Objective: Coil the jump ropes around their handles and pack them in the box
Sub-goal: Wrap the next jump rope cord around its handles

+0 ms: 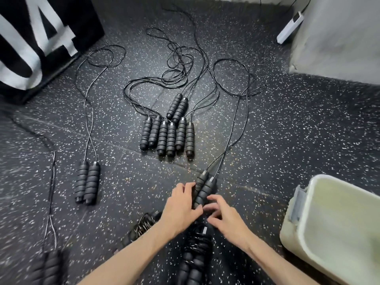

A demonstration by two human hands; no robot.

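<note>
Speckled black rubber floor (287, 128), matte and grainy. Ribbed foam handles throughout, cylindrical, black, with thin glossy black cords.

Near centre, a pair of handles (203, 189) side by side, tilted up to the right, cords (230, 145) running away toward the far loops. Left hand (181, 204) laid against the left side of that pair, fingers fairly straight and spread, thumb by the lower end; touching, not clearly clasping. Right hand (224, 214) just beside the lower end of the pair, fingers loosely curled inward, blurred; cannot tell whether anything is pinched. Both forearms bare, reaching forward from the bottom edge and converging.

Below the hands, a coiled rope bundle (195, 249), cord wrapped round its handles; another coiled bundle (144, 223) just left of it, partly hidden by the left forearm.

Farther off, a cluster of eight handles (167, 130) lying close together, cords tangled beyond. At left, a separate pair (88, 182) lying parallel.

At right, an open pale plastic box (308, 202), smooth, round-cornered, well apart from the cluster.

At top left, a black block with white lettering (41, 38); at top right, a white power strip (290, 27).
</note>
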